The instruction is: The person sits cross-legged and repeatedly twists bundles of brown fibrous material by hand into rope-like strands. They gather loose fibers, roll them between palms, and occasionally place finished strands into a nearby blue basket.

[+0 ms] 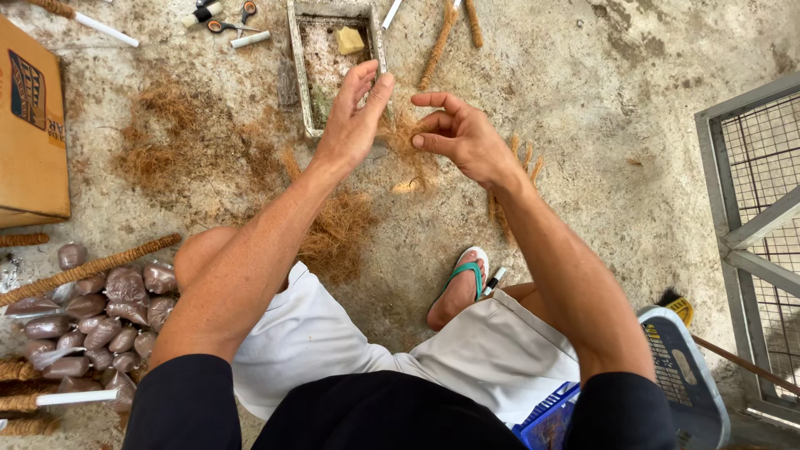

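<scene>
Small tuft of brown coconut fibre (406, 137) pinched in right hand (462, 137) fingertips, above concrete floor (633, 125). Left hand (354, 112) flat and unclenched, touching tuft. Best teased gently, evenly; loose fibre heap (337, 229) below.

We see a stained concrete floor (633, 50). On it lie loose brown fibre (179, 137), a shallow rectangular tray (296, 67), scissors (229, 21), fibre-wrapped sticks (437, 46), a cardboard box (29, 125) and small filled bags (104, 321).
</scene>
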